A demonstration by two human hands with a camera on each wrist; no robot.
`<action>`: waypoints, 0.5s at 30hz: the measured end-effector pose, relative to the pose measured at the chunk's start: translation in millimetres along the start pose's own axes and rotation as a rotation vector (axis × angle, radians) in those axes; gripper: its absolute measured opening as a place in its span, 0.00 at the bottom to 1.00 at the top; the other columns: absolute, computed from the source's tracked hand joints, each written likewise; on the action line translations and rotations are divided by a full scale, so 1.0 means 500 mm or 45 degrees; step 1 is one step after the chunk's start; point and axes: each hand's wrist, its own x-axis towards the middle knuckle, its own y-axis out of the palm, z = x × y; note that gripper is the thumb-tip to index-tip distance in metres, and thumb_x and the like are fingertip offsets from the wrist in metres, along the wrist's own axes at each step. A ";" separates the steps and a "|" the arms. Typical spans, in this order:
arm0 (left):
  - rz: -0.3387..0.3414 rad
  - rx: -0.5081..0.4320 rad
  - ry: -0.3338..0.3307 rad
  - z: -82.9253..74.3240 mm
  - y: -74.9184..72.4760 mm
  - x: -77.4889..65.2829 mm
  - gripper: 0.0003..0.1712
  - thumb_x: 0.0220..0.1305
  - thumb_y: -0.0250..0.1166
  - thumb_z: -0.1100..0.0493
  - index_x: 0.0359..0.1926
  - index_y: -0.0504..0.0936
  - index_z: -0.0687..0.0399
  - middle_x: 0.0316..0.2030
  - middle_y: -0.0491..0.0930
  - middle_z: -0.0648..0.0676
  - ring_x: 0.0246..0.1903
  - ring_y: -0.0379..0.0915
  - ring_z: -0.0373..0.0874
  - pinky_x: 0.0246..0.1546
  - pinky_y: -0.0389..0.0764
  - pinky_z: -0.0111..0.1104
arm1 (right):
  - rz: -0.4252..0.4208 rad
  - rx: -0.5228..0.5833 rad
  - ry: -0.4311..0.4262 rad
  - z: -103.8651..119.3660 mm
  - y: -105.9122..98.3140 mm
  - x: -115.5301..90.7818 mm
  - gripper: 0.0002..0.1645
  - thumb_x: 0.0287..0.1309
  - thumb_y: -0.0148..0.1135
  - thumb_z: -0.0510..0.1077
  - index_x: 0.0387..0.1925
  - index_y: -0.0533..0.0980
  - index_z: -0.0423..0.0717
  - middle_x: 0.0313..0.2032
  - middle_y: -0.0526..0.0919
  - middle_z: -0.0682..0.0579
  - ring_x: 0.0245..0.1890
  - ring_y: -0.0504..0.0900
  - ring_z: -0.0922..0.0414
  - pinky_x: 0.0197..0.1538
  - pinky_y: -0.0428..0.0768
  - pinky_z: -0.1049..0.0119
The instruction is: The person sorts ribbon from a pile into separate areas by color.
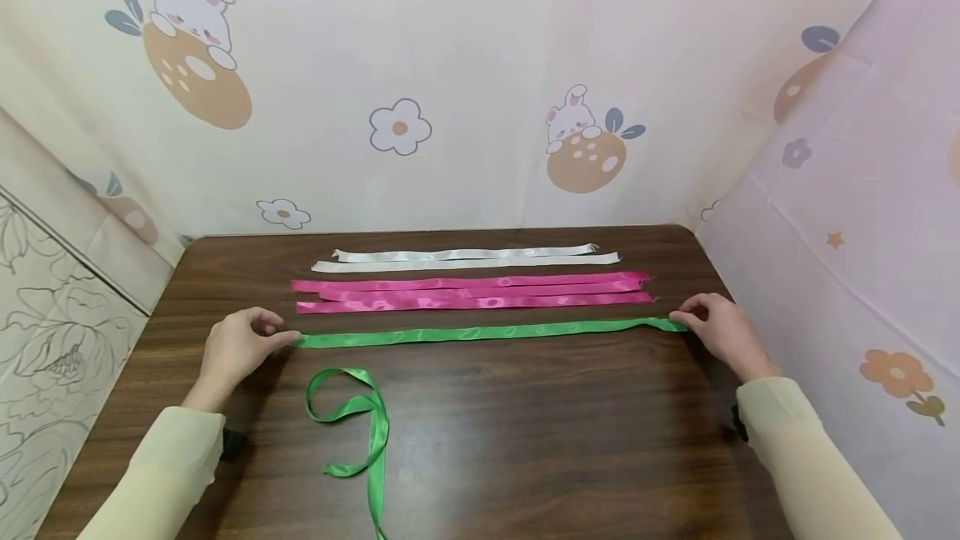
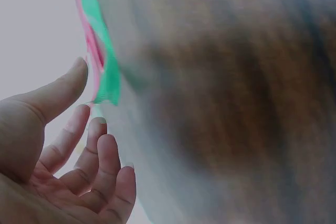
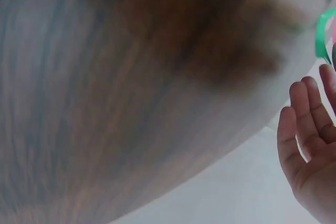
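Note:
A green satin ribbon (image 1: 465, 333) stretches across the wooden table between both hands. At its left end, the fingertips of my left hand (image 1: 238, 344) are right at the ribbon. In the left wrist view, the thumb and index finger of the left hand (image 2: 68, 140) stand apart, with the ribbon's cut end (image 2: 109, 95) showing just beyond them. My right hand (image 1: 722, 327) pinches the other end between thumb and index finger, where the strip twists slightly. Only part of the right hand (image 3: 312, 129) shows in its wrist view, beside the green ribbon end (image 3: 321, 40).
Behind the green ribbon lie several pink ribbons (image 1: 450, 301) and, farther back, two white ribbons (image 1: 465, 260), roughly parallel. A loose, curled green ribbon (image 1: 378, 432) lies at the front left, running out of view. A patterned curtain (image 1: 480, 40) borders the dark wooden table (image 1: 570, 440).

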 end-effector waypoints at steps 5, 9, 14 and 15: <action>-0.014 0.003 0.065 -0.028 -0.008 -0.006 0.22 0.60 0.77 0.46 0.42 0.87 0.61 0.37 0.86 0.61 0.37 0.80 0.53 0.35 0.73 0.36 | -0.084 -0.004 -0.044 0.017 -0.015 -0.015 0.28 0.72 0.60 0.60 0.47 0.81 0.36 0.50 0.79 0.33 0.47 0.78 0.37 0.47 0.77 0.41; -0.013 -0.017 0.148 -0.060 -0.006 -0.017 0.18 0.58 0.78 0.50 0.41 0.88 0.59 0.38 0.87 0.59 0.39 0.80 0.52 0.38 0.75 0.38 | -0.136 -0.026 -0.100 0.048 -0.024 -0.030 0.25 0.71 0.63 0.57 0.45 0.81 0.37 0.50 0.79 0.34 0.48 0.78 0.36 0.49 0.76 0.39; 0.015 -0.060 0.283 -0.097 0.000 -0.034 0.16 0.56 0.80 0.54 0.42 0.88 0.57 0.41 0.87 0.57 0.40 0.81 0.52 0.42 0.80 0.44 | -0.211 -0.063 -0.188 0.103 -0.026 -0.055 0.19 0.67 0.68 0.53 0.43 0.82 0.40 0.49 0.81 0.37 0.48 0.80 0.38 0.49 0.77 0.38; 0.022 -0.065 0.309 -0.103 0.001 -0.037 0.15 0.56 0.80 0.54 0.41 0.88 0.56 0.41 0.87 0.56 0.41 0.81 0.52 0.42 0.81 0.44 | -0.231 -0.073 -0.215 0.115 -0.024 -0.061 0.17 0.67 0.69 0.52 0.43 0.82 0.41 0.49 0.82 0.38 0.48 0.81 0.39 0.48 0.78 0.38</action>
